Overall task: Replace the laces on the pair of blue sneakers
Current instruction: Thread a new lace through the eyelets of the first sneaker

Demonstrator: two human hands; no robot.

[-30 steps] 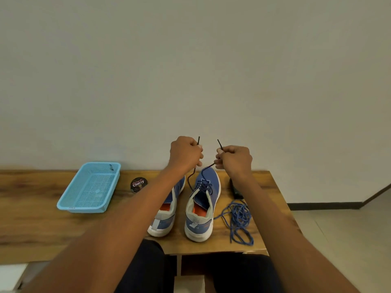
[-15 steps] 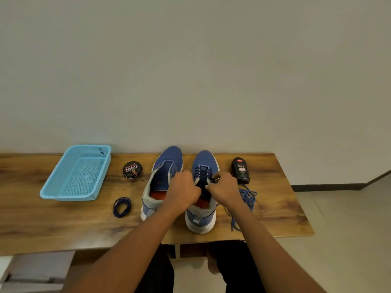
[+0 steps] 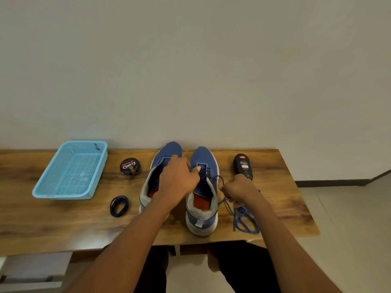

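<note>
We see a long wooden table (image 3: 53, 227) set against a plain wall (image 3: 190, 60), and on it everything lies in a row. Largest after the table is the light blue plastic basket (image 3: 70, 170), sitting near the far left end. In the middle stand the two blue sneakers, toes pointing at the wall: the left sneaker (image 3: 157, 166) is partly covered by an arm, and the right sneaker (image 3: 203, 193) just beside it shows its orange insole and grey heel. Our left hand (image 3: 179, 180) reaches across the left sneaker, its fingers curled with the tips at the dark lace (image 3: 208, 173) threaded through the right sneaker's upper eyelets; we cannot tell for certain whether they pinch the lace or only press on it. Our right hand (image 3: 239, 188) is closed in a fist just right of that sneaker, gripping a lace strand that runs from the eyelets. Below that hand a loose blue lace (image 3: 245, 218) lies tangled on the table. A dark bottle of shoe polish (image 3: 243, 166) lies near the far edge, just beyond the right hand. A round polish tin (image 3: 130, 166) sits between basket and sneakers, and a small coiled dark lace (image 3: 119, 206) lies in front of it.
</note>
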